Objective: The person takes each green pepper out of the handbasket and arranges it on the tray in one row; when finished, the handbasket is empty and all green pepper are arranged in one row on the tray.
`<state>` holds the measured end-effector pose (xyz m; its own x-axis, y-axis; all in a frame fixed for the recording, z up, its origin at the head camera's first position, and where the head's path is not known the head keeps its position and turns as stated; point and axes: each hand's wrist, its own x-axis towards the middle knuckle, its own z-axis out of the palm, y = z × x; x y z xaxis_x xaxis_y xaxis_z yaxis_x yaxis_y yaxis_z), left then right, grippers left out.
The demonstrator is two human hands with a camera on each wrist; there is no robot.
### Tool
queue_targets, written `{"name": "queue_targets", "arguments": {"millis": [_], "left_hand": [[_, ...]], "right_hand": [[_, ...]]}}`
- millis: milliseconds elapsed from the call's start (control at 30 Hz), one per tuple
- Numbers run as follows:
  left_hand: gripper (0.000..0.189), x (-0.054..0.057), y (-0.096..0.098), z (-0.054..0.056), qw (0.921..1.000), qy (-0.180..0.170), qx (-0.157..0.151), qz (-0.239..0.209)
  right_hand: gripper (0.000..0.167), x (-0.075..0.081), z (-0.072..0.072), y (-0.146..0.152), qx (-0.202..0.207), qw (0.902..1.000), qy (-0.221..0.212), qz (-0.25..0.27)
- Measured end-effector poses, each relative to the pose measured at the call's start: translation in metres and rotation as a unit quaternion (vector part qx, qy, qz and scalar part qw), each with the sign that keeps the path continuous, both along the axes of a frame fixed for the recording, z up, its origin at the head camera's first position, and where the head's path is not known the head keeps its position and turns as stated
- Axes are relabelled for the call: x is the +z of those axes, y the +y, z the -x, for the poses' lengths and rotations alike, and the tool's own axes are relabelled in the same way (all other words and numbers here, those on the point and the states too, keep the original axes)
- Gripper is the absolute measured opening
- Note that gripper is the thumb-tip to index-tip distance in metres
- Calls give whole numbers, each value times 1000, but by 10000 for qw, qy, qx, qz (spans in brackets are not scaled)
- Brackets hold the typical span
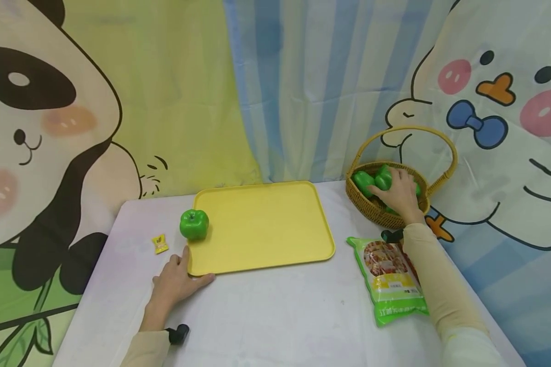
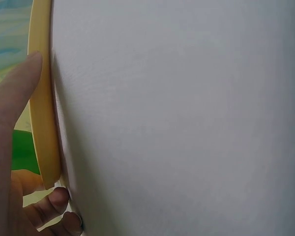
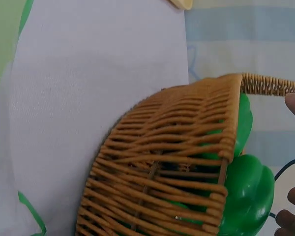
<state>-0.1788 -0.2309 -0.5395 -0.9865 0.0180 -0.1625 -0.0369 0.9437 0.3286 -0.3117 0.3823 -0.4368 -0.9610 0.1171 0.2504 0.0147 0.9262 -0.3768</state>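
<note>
At the front left corner of the yellow tray (image 1: 266, 224), my left hand (image 1: 174, 280) touches the rim, its thumb along the front edge and its index finger by the left side. A green bell pepper (image 1: 194, 225) rests upright at the tray's left edge, partly on it. My right hand (image 1: 400, 193) reaches over the wicker basket (image 1: 365, 206), which contains several green bell peppers (image 3: 248, 196). In the right wrist view, its thumb and fingers are spread above one pepper, with a visible gap. The basket wall and hand hide the other peppers in part.
A small yellow wrapped candy (image 1: 160, 243) lies left of the tray. A green and white food packet (image 1: 390, 280) lies in front of the basket, partly under the right forearm. The basket's tall handle (image 1: 413, 128) arches behind the right hand. A printed curtain hangs behind the table.
</note>
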Motion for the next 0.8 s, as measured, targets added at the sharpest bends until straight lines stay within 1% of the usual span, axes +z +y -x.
{"name": "queue_targets", "arguments": {"millis": [267, 467, 800], "left_hand": [[130, 2, 1, 0, 10000, -14, 21, 40], [129, 2, 2, 1, 10000, -46, 15, 40], [128, 0, 1, 1, 10000, 39, 29, -26]], "right_hand": [[93, -6, 5, 12, -103, 9998, -185, 63], [92, -12, 7, 23, -233, 9988, -281, 322], [89, -19, 9, 33, -347, 9980, -268, 446]]}}
